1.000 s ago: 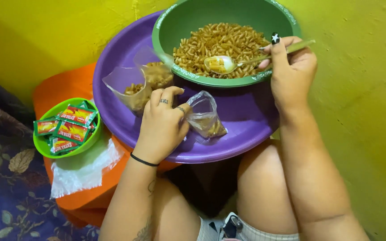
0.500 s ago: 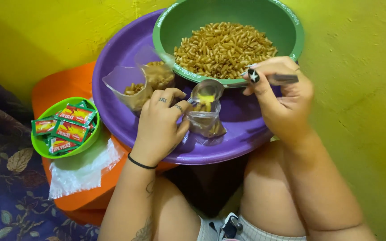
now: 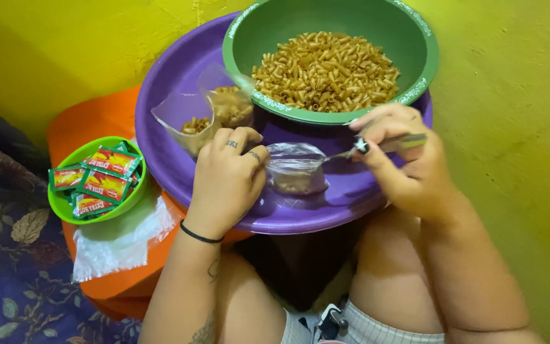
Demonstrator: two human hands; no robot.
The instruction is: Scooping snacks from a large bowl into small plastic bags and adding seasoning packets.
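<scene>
left hand (image 3: 227, 181) pinching bag (image 3: 296, 169) mouth, keeping it open on purple basin (image 3: 179, 57) | right hand (image 3: 402, 162) gripping spoon (image 3: 342, 153), seemingly tipping macaroni into bag | green bowl (image 3: 428, 60) sitting just behind

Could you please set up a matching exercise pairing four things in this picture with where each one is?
Things:
1. spoon
2. red sachets
3. macaroni pile
4. open clear bag

Places:
A. in the small lime-green bowl
B. in the big dark-green bowl
C. pinched by the left hand on the purple basin
D. in the right hand, tip at the bag's mouth

Pairs: 1-D, 2-A, 3-B, 4-C
</scene>
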